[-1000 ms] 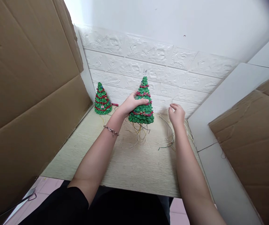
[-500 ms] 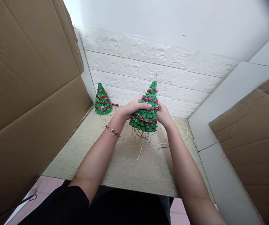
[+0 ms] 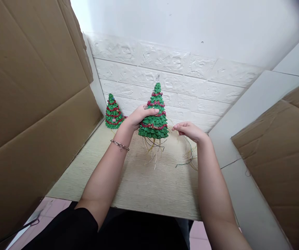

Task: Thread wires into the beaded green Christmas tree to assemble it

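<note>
My left hand (image 3: 141,116) is wrapped around a green ornamental Christmas tree (image 3: 153,119) with red garlands and a clear tip. The thumb lies across the tree's front; the other fingers are hidden behind it. Loose wires (image 3: 154,152), white, yellow and black, hang out under the tree's base. To the tree's right, my right hand (image 3: 188,130) is closed in a pinch on a thin pale wire. More white, yellow and dark green wires (image 3: 188,152) trail on the table below that hand.
A second, smaller-looking Christmas tree (image 3: 113,113) stands at the back left of the wooden table (image 3: 149,187), with a small red item partly hidden beside it. Cardboard panels (image 3: 34,104) flank the left and right sides. A white brick-pattern wall (image 3: 162,62) closes off the back.
My right hand has let go of the tree and moved right, now pinching a wire. The tree, in my left hand, has shifted left and stands more upright.
</note>
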A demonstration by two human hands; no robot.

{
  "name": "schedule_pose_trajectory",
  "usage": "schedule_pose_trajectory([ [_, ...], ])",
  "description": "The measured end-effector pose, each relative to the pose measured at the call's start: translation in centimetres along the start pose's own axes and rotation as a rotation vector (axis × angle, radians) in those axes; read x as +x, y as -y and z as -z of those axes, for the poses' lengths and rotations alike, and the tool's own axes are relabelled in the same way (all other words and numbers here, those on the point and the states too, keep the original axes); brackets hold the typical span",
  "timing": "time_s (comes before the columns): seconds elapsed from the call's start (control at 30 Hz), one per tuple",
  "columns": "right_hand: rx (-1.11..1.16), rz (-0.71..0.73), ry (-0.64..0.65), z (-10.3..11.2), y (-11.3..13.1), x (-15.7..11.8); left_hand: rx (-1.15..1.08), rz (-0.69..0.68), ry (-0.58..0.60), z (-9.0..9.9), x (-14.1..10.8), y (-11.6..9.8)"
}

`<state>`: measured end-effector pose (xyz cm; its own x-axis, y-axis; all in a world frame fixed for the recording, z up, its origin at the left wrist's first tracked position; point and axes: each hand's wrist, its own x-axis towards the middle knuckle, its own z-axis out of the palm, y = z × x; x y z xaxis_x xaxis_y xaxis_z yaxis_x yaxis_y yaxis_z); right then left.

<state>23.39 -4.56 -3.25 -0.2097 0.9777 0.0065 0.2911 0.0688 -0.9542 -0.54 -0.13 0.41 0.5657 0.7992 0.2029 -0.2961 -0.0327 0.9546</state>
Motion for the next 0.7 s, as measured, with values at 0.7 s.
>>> schedule_pose_trajectory([
  [0.7,0.21,0.348,-0.056,-4.6,5.4,-1.3,0.145,-0.051,-0.189,-0.8,0.4,0.7],
])
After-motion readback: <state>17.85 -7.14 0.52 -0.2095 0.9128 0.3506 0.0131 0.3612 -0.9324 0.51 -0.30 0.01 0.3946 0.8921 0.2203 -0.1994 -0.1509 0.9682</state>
